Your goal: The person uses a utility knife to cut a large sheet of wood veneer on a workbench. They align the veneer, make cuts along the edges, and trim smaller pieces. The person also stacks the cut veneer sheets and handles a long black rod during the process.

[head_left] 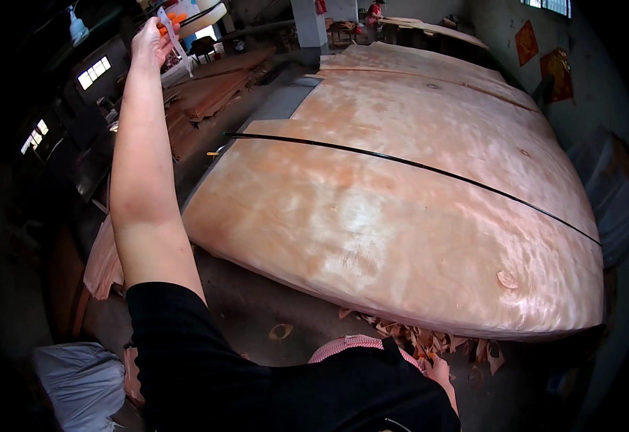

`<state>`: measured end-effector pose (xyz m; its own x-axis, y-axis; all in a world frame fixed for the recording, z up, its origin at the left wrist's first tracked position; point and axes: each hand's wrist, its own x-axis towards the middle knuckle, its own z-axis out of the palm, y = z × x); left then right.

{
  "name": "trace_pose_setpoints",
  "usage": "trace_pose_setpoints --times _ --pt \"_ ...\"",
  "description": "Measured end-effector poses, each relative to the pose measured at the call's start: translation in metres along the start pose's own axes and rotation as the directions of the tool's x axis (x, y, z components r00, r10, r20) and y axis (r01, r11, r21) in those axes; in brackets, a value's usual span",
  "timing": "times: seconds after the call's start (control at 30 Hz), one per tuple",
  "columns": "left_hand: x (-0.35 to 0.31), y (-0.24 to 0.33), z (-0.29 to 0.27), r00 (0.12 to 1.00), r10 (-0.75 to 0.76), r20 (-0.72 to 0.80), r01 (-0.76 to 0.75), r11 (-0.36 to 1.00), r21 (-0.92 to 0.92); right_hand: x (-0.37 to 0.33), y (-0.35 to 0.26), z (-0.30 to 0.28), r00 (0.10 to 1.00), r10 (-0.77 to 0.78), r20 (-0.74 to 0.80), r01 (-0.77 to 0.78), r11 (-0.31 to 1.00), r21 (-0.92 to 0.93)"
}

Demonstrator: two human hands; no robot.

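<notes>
My left hand (153,45) is raised at the far upper left, its arm stretched out. Its fingers close on an orange-and-white thing (173,26) whose kind I cannot make out; a pale strip hangs down from it. Just beyond is a pale rounded piece (205,19) with a dark bar. Low beside my body, my right hand (438,371) is partly hidden, near a small orange spot; its grip is unclear. A wide stack of thin wood veneer sheets (314,209) fills the middle and right, and a long thin black rod (401,160) lies across it.
Torn veneer scraps (419,340) litter the floor under the stack's near edge. More reddish veneer sheets (210,93) lie to the left. A grey covered bundle (80,385) sits at lower left. Far back, a person (373,13) in red stands near another sheet-covered table (433,29).
</notes>
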<state>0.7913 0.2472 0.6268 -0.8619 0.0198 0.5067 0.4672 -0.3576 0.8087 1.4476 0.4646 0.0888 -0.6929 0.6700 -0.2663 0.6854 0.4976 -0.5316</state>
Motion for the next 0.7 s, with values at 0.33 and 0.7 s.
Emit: trace_pose_setpoints --times 0.33,0.7 --pt "0.031 -0.099 -0.115 0.826 -0.256 -0.502 0.139 0.956 -0.259 0.001 0.013 0.02 1.0 0.023 0.015 -0.024 0.994 0.106" --pt "-0.319 -0.397 -0.002 0.565 -0.616 0.549 0.027 0.679 0.734 0.008 0.014 -0.002 0.975 0.22 0.008 -0.206 0.9 0.385"
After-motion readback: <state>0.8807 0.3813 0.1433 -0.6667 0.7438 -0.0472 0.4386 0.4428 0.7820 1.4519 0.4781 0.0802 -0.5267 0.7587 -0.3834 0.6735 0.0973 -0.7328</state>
